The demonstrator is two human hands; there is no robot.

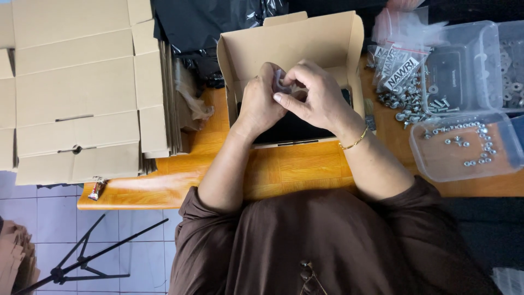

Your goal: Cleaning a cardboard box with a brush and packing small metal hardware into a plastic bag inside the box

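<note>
My left hand (258, 100) and my right hand (314, 96) meet over an open brown cardboard box (297, 38) on the wooden table. Both pinch a small clear plastic bag (280, 83) between the fingertips. What is inside the bag is hidden by my fingers. Under my hands, a flat black item (292, 130) lies in the bottom of the box. A thin gold bracelet (353, 143) circles my right wrist.
A stack of flat folded cardboard boxes (76, 87) fills the table's left. To the right are clear plastic tubs (464, 145) holding several small metal nuts, loose screws (406, 101) and small bags. Black plastic sheeting (202, 27) lies behind. A black stand (82, 262) rests on the tiled floor.
</note>
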